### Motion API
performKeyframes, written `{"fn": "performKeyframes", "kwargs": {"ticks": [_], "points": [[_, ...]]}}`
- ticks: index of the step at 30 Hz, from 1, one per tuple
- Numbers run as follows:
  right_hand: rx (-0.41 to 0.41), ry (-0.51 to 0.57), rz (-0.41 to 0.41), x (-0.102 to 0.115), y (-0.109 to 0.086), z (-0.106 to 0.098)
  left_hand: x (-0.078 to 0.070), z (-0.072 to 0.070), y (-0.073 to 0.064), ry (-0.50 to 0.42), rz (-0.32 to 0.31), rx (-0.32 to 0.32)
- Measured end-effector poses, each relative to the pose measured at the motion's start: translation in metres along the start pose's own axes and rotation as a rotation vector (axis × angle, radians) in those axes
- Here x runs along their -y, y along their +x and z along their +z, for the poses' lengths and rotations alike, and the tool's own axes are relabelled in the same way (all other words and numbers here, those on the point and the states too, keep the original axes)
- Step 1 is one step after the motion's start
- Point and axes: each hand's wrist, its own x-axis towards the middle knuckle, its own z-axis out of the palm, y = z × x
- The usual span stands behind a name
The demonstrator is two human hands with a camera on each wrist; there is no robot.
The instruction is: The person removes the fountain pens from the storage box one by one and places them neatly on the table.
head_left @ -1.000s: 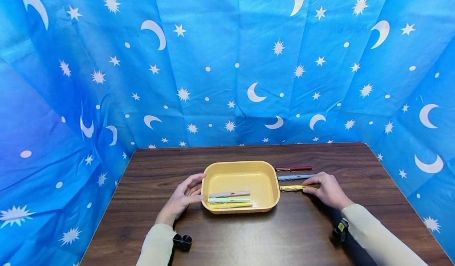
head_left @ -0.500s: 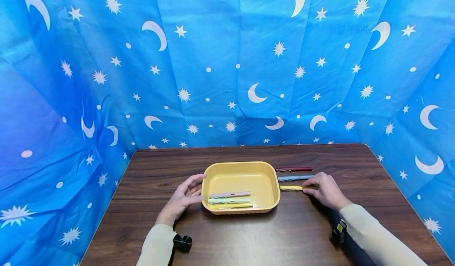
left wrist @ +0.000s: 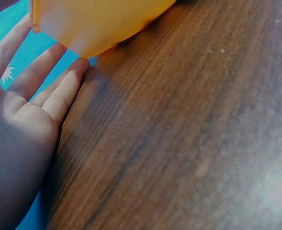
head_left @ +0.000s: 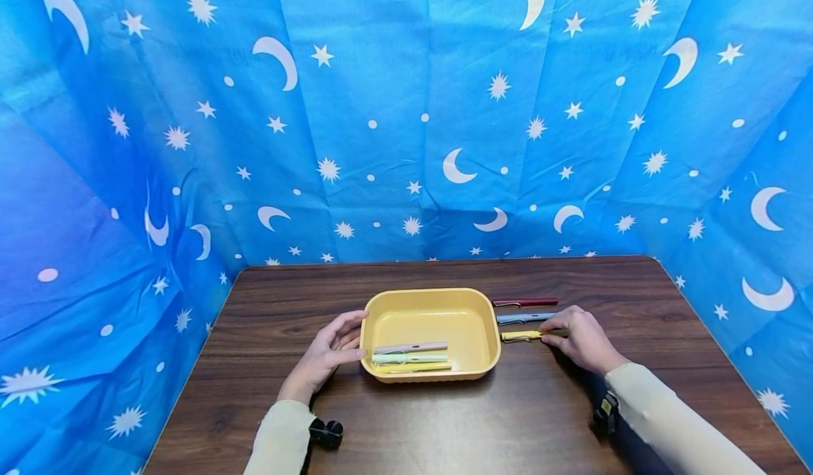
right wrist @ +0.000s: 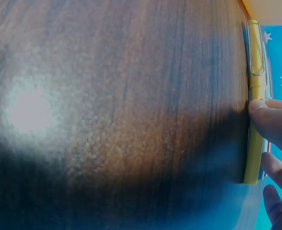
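"Hands?"
"My left hand (head_left: 322, 353): spread against the tray (head_left: 466, 327). Right hand (head_left: 586, 341): pinching the yellow pen (head_left: 521, 336), right of tray."
"Risk?"
"Lifting low might clip tray, nudge blue pen (head_left: 524, 317)."

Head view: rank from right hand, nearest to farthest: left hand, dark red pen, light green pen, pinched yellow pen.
From the right hand:
1. Pinched yellow pen: in its grip.
2. Dark red pen: right of the tray.
3. Light green pen: inside the tray.
4. Left hand: at the tray's left side.
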Motion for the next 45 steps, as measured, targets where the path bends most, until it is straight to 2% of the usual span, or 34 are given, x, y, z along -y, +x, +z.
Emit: {"fn": "performKeyframes", "kwargs": {"ticks": [17,33,45], "points": [[0.016,0.000,0.043,0.0037,0.0015,0.0011,-0.0016,0.0006,-0.0003,0.004,-0.001,-0.001],[0.017,0.012,0.034,0.0031,0.0023,0.0004,0.0006,-0.0014,0.0012,0.025,0.030,0.023],[0.011,0.002,0.029,0.0043,0.0029,0.0003,-0.0030,0.0009,-0.0001,-0.014,0.041,0.042]]}}
